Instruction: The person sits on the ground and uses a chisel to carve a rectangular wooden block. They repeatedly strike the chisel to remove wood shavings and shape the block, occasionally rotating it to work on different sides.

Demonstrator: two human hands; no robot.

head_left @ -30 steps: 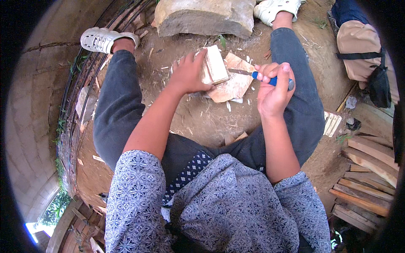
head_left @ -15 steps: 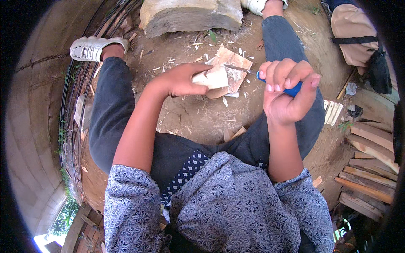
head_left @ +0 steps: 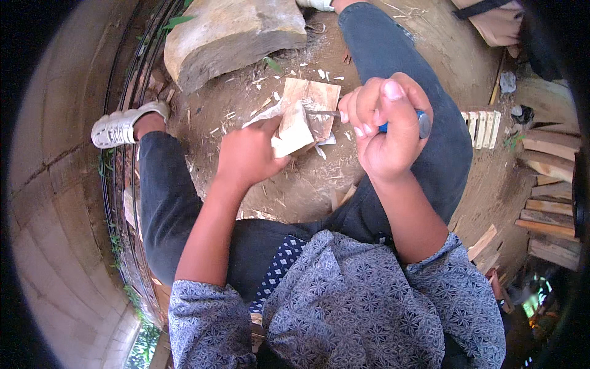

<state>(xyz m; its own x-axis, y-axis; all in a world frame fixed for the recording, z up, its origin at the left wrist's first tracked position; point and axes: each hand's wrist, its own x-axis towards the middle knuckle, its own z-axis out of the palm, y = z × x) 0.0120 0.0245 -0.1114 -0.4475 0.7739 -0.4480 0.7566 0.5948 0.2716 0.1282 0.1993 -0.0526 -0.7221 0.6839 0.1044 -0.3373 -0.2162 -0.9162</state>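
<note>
My left hand (head_left: 247,155) is closed around a small pale wood block (head_left: 291,135), fingers behind it and thumb along its near side. The block is tilted, with a cut, light face showing. In a closed fist my right hand (head_left: 388,126) grips a chisel (head_left: 424,125) by its blue handle. Its thin metal blade points left, with the end at the block's right side; whether it touches cannot be made out. Under and behind the block lies a flat, square piece of board (head_left: 326,95) on the ground.
A large stone block (head_left: 239,43) stands beyond the board. Wood chips are scattered over the dirt ground (head_left: 246,104). Black rods or cables run along the left wall (head_left: 55,184). Stacked wood pieces (head_left: 550,209) lie at right, near a slatted wooden piece (head_left: 482,128) and a tan bag (head_left: 491,24).
The view has turned and shifted. The wood block has tipped more upright in my left hand. My right fist has rolled over, thumb now on top, and come closer to the block with the chisel.
</note>
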